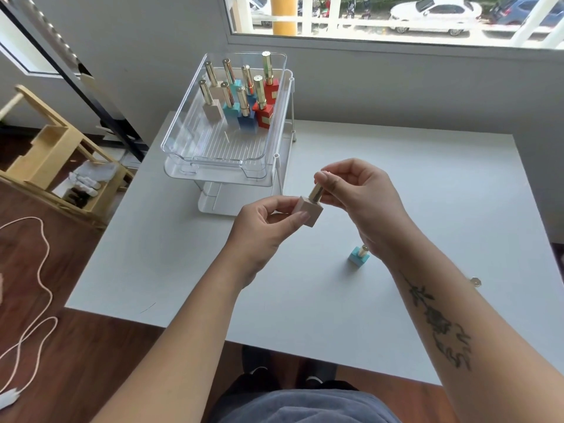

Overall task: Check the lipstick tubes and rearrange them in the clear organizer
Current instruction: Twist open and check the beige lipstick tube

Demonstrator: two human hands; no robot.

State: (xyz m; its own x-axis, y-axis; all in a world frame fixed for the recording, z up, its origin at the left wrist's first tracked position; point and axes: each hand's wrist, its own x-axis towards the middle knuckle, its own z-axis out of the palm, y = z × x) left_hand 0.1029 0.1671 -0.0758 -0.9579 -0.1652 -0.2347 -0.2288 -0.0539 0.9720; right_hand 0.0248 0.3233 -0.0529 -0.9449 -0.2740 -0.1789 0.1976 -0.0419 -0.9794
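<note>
My left forearm reached up from the lower left over the table (183, 270), and my left hand (262, 227) was raised just in front of the organizer (213, 161), on the side nearer me. Its thumb and curled fingers pinched the square beige base of a lipstick (309, 210): the thumb lay flat along the near face and the fingertips pressed the far side.

My right forearm came in from the lower right, with the wrist bent so that my right hand (357, 193) hung over the tube's top. The thumb and forefinger pinched the gold cap (316, 192) near its end, and the other fingers were loosely curled behind it.

The lipstick was held clear of the table, between both hands and tilted. Its long axis ran from the base at lower left to the cap at upper right, so the cap end pointed up and slightly toward the organizer.

In the organizer's top tray, eight tubes (245, 122) stood upright at the far end with their gold caps up. They ran from beige on the left through teal and blue to red on the right.

Well in front of the organizer and to its right, a blue tube (359, 258) stood on the table just beside my right wrist, partly hidden by it. Farther right again lay a small gold piece (475, 282); I could not tell what it was.
</note>
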